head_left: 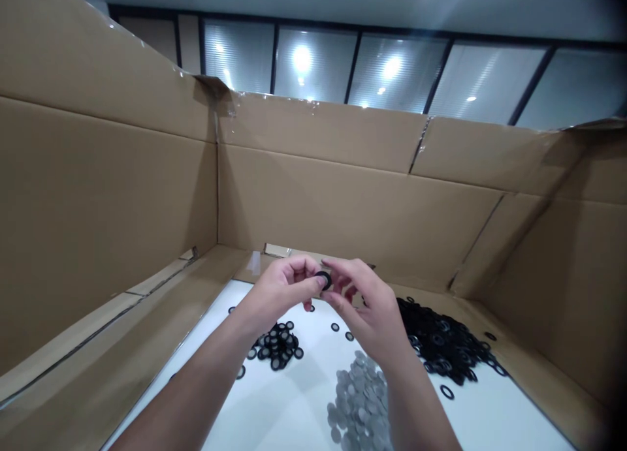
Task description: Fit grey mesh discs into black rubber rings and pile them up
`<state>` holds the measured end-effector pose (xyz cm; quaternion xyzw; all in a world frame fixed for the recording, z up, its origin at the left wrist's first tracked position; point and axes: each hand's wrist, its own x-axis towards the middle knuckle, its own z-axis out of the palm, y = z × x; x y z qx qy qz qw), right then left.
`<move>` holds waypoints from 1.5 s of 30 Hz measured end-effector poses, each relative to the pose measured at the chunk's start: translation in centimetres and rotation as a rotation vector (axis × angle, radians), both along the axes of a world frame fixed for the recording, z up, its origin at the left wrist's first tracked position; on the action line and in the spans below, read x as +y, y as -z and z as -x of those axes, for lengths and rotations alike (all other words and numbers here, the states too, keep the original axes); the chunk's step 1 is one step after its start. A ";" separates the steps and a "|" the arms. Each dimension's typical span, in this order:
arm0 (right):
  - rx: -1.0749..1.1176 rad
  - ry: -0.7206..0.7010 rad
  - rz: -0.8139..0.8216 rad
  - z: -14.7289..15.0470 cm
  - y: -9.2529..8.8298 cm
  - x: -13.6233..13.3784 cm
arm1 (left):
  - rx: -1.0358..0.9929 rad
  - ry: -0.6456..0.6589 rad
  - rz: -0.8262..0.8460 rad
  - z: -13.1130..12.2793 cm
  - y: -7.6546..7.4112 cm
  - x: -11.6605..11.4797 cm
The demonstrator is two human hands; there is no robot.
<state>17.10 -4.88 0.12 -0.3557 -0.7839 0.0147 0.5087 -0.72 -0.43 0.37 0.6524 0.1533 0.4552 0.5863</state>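
In the head view, my left hand point(289, 284) pinches a small black ring point(327, 282) between thumb and fingers, above the white board. Close by on the right is my right hand point(360, 294), its thumb and forefinger apart on either side of the ring; whether they touch it, I cannot tell. Below my left hand lies a small pile of black rings with grey centres point(277, 346). A heap of thin grey discs point(360, 402) is spread under my right forearm. Farther right is a big heap of black rings point(443, 343), partly hidden by my right hand.
Tall cardboard walls point(333, 196) enclose the white board point(274, 412) at the back and both sides. Several loose rings lie about, one point(447, 392) in front of the big heap. A cardboard strip point(277, 250) lies along the back wall. Glass panels point(313, 62) stand beyond.
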 end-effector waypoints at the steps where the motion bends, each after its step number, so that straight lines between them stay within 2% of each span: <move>1: -0.029 -0.006 -0.012 -0.2 -0.2 -0.1 | 0.008 0.010 0.006 0.0 0.0 0.0; 6: -0.038 0.028 -0.076 -0.1 -0.5 -0.3 | -0.008 0.042 0.017 -0.4 0.3 0.0; 12: 0.007 0.164 -0.093 0.7 0.1 0.1 | -0.024 0.038 0.039 -0.7 0.6 0.0; 16: -0.045 0.061 -0.067 0.5 0.0 0.1 | -0.016 0.016 0.046 -0.5 0.5 0.0; 18: -0.044 0.053 -0.068 0.5 0.1 0.1 | -0.018 0.015 0.045 -0.6 0.5 0.1; 23: 0.041 0.229 -0.040 0.9 0.4 0.4 | -0.019 0.010 0.061 -0.8 0.7 0.2; 28: -0.043 0.102 -0.015 0.6 0.3 0.5 | -0.016 -0.010 0.069 -0.8 0.8 0.3; 30: -0.004 0.159 -0.033 0.9 0.6 0.7 | -0.009 -0.008 0.070 -0.8 0.8 0.4; 33: 0.117 0.333 -0.020 1.8 1.2 1.0 | -0.003 -0.034 0.084 -0.9 0.7 0.5; 34: 0.133 0.344 -0.006 1.9 1.3 1.1 | -0.001 -0.046 0.088 -1.0 0.6 0.5; 39: 0.042 0.137 0.014 1.5 1.2 1.1 | 0.015 -0.075 0.093 -1.0 0.5 0.6; 41: 0.067 0.186 -0.007 1.7 1.3 1.2 | 0.017 -0.076 0.098 -1.1 0.7 0.7; 45: 0.167 0.394 -0.017 2.8 2.1 1.5 | 0.027 -0.091 0.096 -1.4 1.2 1.1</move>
